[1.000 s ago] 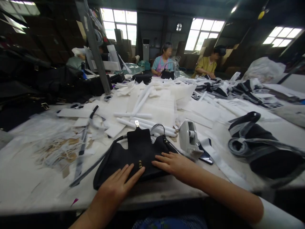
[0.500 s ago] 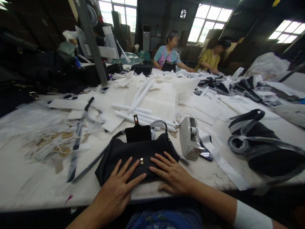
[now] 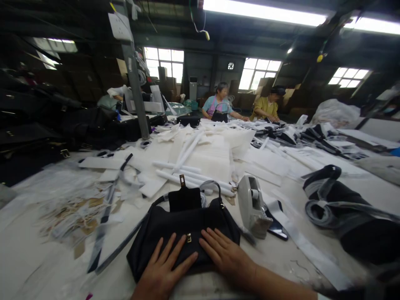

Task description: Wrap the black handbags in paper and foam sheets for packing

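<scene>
A black handbag point(image 3: 175, 221) lies on the table in front of me. Its flap point(image 3: 185, 199) is folded back and away, with a gold-coloured clasp plate point(image 3: 182, 180) at the tip. On the bag's front is a small gold lock point(image 3: 189, 238). My left hand point(image 3: 165, 264) rests flat on the bag left of the lock, fingers spread. To the right of the lock my right hand point(image 3: 226, 256) lies flat too, its fingers stretched out and closer together. Its thumb is hidden. The strap point(image 3: 125, 241) trails from the bag to the left.
A tape dispenser point(image 3: 252, 206) stands right of the bag, beside a phone-like dark slab point(image 3: 277, 225). Further right lies another black bag point(image 3: 353, 208). White paper sheets and rolls point(image 3: 209, 152) cover the middle, tags and strings point(image 3: 71, 216) the left. Two people point(image 3: 218, 106) work across the table.
The view has tilted up, so the table sits lower in the picture. My right hand's fingers have drawn closer together. Both hands stay on the bag.
</scene>
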`<state>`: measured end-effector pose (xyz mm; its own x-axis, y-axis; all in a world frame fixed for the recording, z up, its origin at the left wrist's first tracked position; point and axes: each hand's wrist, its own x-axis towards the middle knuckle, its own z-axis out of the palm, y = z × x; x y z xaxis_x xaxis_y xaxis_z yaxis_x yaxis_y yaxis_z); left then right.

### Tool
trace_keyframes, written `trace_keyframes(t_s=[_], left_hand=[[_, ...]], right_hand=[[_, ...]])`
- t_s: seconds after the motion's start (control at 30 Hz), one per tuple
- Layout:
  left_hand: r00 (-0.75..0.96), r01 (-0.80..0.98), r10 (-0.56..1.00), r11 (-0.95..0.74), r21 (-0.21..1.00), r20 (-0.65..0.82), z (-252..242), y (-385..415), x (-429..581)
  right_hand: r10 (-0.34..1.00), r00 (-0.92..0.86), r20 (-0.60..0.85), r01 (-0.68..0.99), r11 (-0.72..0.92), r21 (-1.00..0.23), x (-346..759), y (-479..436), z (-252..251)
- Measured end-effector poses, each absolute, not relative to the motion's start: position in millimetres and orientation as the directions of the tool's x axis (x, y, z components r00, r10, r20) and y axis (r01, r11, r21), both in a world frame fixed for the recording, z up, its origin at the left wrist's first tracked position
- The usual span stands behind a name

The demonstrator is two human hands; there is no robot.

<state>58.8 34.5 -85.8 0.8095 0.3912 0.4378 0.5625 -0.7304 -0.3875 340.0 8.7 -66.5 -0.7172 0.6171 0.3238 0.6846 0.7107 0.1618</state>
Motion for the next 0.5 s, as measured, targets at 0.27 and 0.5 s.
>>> trace_keyframes(t_s=[0.27, 0.5], left_hand=[[0.776, 0.595, 0.386, -0.71, -0.376, 0.499, -94, 31, 63], [0.804, 0.535, 0.395, -0.807, -0.249, 0.444, -63, 41, 64]], right_hand=[[0.801, -0.595, 0.063, 0.768, 0.59, -0.248, 314, 24, -11], [0.75, -0.656, 0.086, 0.721, 0.656, -0.223, 312, 32, -31]])
